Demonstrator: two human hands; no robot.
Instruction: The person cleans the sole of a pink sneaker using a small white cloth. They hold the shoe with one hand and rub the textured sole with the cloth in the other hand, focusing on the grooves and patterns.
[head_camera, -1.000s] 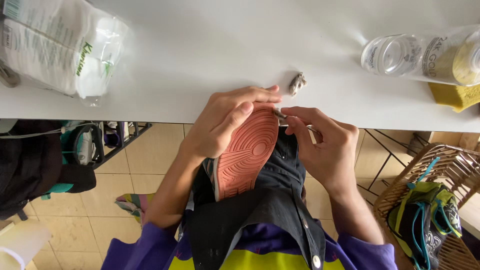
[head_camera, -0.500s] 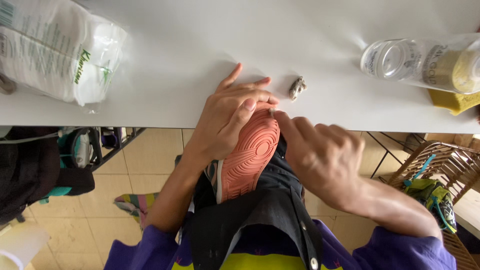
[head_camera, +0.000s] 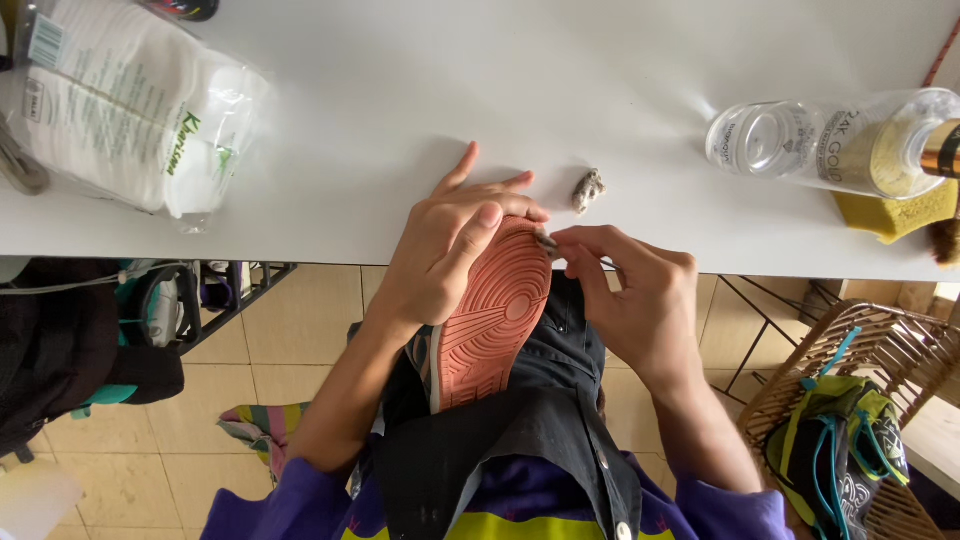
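Shoe (head_camera: 490, 320) sole-up with salmon-pink tread, lying in the lap against the edge of the white surface (head_camera: 420, 110), toe toward the surface. Left hand (head_camera: 450, 245) clamped over the toe and left side of the shoe, thumb lying across the sole, index finger sticking out onto the surface. Right hand (head_camera: 635, 295) just right of the toe, fingers pinched together on a small dark bit at the sole's tip; can't tell what it is. Small grey wad (head_camera: 588, 189) on the surface just beyond the toe. Bag of cotton pads (head_camera: 130, 110) far left, clear bottles (head_camera: 830, 145) far right, wicker basket (head_camera: 850, 440) on the floor at right.
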